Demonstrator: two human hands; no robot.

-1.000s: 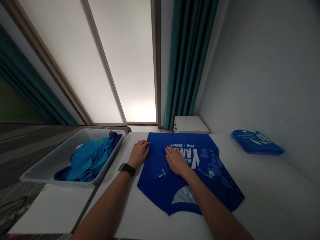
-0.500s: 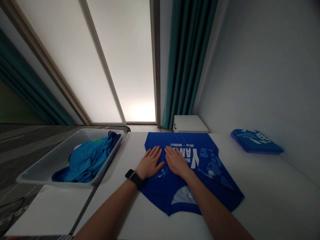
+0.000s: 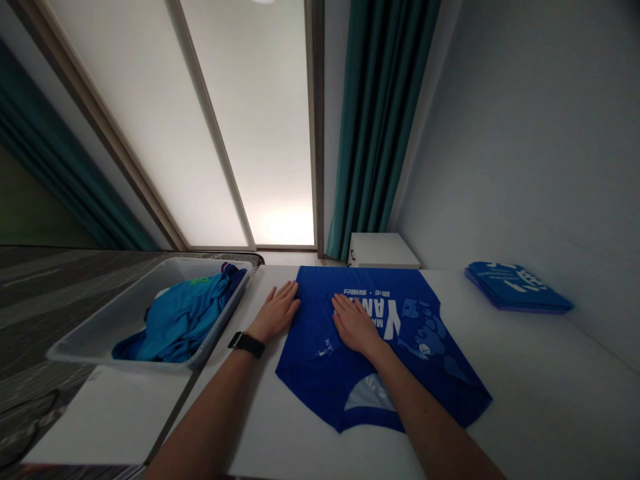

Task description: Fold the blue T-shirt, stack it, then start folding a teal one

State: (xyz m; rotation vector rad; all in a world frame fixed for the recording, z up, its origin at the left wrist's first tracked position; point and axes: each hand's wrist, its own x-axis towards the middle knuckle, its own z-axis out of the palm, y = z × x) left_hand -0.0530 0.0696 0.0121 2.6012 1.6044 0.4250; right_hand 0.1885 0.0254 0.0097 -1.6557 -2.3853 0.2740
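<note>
Two bare hands, both ours, lie palm-down at a white tabletop (image 3: 280, 443), where a deep-blue fabric shirt with white lettering (image 3: 320, 387) is spread flat before us. Our right hand (image 3: 356, 323) rests on the shirt's upper middle, its fingers straight and loosely together, partly covering the white print. Our left hand (image 3: 276, 312), its wrist wearing a black-strapped watch with a dark square face (image 3: 246, 343), lies flat with fingers extended, the tips at the shirt's left edge; we cannot tell how far they overlap the cloth. Neither hand is clenched on fabric. The shirt's neckline faces us, its pale lining showing, and the letters read upside down from where we stand. To our left, a translucent plastic bin (image 3: 95, 333) holds a heap of bright-blue and dark clothes (image 3: 185, 317). To our right, well apart from the shirt, we see a neat stack of folded blue garments with white print (image 3: 517, 288) near the pale wall (image 3: 540, 147).
</note>
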